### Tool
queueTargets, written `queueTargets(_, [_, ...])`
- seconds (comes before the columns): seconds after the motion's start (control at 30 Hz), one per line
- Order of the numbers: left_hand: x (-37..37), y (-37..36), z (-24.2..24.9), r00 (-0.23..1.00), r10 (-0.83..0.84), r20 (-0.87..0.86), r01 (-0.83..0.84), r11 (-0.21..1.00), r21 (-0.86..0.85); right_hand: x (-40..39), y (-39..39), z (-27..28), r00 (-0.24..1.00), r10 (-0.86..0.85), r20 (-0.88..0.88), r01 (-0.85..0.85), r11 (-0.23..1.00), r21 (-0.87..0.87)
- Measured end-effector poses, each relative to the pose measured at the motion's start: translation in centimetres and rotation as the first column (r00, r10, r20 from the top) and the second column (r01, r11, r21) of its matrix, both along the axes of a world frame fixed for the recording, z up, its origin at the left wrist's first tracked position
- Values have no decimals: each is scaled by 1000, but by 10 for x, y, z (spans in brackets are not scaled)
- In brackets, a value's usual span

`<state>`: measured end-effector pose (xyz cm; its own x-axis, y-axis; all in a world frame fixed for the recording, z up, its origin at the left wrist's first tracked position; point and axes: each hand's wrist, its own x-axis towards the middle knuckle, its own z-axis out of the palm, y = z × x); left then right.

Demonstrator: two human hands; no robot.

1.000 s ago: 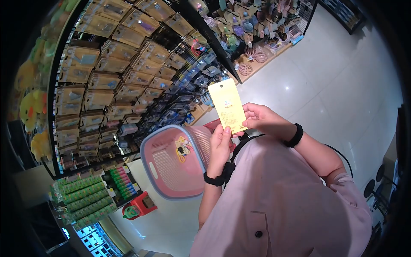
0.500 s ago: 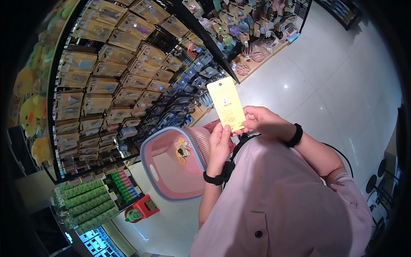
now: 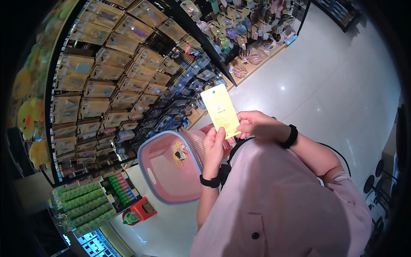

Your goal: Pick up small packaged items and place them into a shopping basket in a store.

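Observation:
A yellow card (image 3: pixel 221 110), with a punched hole at its top and small print on its face, is held up in front of my body. My left hand (image 3: pixel 213 144) pinches its bottom left corner, thumb over the face. At the lower right edge, my right hand (image 3: pixel 259 124) also grips it. Fingers behind the card are hidden. Just left of my left hand is a pink basket (image 3: pixel 147 147) with a grey-blue rim. Inside it lies a small packaged item (image 3: pixel 180 155) with a yellow loop.
A rack of carded goods (image 3: pixel 102 90) stands on the left, with hair accessories (image 3: pixel 239 32) beyond. Yellow plush ducks (image 3: pixel 31 118) hang at the far left. Green packets (image 3: pixel 83 203) and a red stool (image 3: pixel 140 211) are low down. Tiled floor (image 3: pixel 325 81) extends right.
The card and both hands have shifted slightly left and down in the view. Both hands keep hold of the card. The surroundings also shift a little as the view moves.

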<state>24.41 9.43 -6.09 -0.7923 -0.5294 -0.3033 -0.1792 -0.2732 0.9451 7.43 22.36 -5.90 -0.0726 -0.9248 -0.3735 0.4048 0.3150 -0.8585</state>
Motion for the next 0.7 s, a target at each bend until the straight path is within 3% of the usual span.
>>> queueTargets(0.43, [-4,-1,3,990,88,108,-92,995,32,-1,-1,2,997,28,-72,-27,999,19])
queueTargets(0.53, [-5,0,-6,974,205,95,-198,977,-80,-1,0,-6,996,24,-89,-25,1000,-10])
queueTargets(0.7, [-5,-2,-7,975,196,105,-183,975,-124,-1,0,-10,995,-9,-98,7,1000,-18])
